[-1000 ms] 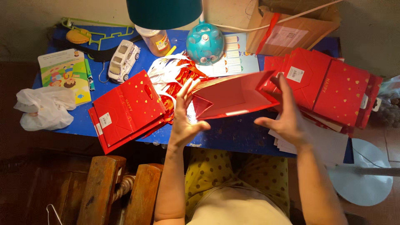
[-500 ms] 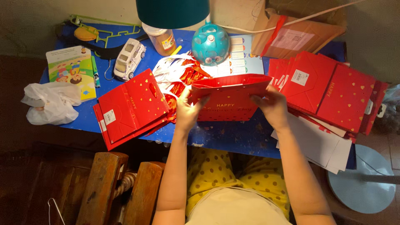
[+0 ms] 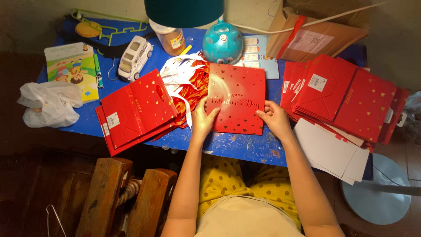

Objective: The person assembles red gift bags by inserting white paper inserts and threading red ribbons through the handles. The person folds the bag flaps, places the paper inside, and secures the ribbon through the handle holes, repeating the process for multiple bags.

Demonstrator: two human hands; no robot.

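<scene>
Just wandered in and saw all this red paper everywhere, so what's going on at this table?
A person at a blue table presses a flat red gift bag with gold hearts down with both hands: the left hand on its lower left edge, the right hand on its lower right. A pile of similar folded bags lies to the left, a bigger stack to the right, and red and white ribbon handles behind.
</scene>
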